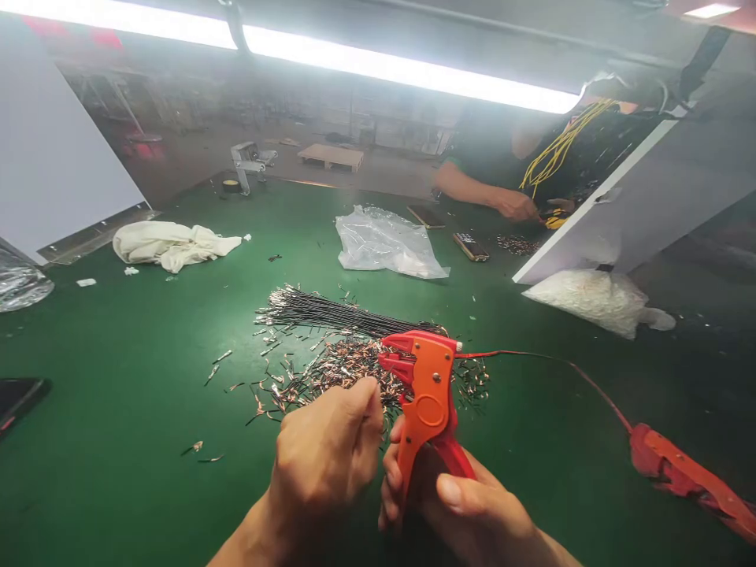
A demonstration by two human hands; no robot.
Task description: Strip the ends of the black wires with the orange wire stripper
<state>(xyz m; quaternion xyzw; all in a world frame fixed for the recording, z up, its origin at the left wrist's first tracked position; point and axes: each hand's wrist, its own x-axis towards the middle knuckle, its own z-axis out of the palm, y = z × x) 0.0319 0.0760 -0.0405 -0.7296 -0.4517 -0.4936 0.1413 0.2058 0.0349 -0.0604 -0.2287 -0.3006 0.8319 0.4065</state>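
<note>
An orange and red wire stripper (pixel 430 394) stands upright in my right hand (pixel 461 496), whose fingers are wrapped round its handles. Its jaws point left and look parted. Just left of the tool, my left hand (pixel 331 449) is closed with the fingers curled; whatever it pinches, if anything, is hidden. Beyond both hands lies a pile of short wire scraps (pixel 348 366) with copper-coloured ends. Behind that pile rests a bundle of long black wires (pixel 336 311), silvery tips to the left.
Across the green table (pixel 177 362) lie a white cloth (pixel 171 244), a clear plastic bag (pixel 387 244), two phones (pixel 471 246) and a bag of white pieces (pixel 596 299). A second orange-red tool (pixel 685 472) is at right. Another person's hand (pixel 516 205) works at the back right.
</note>
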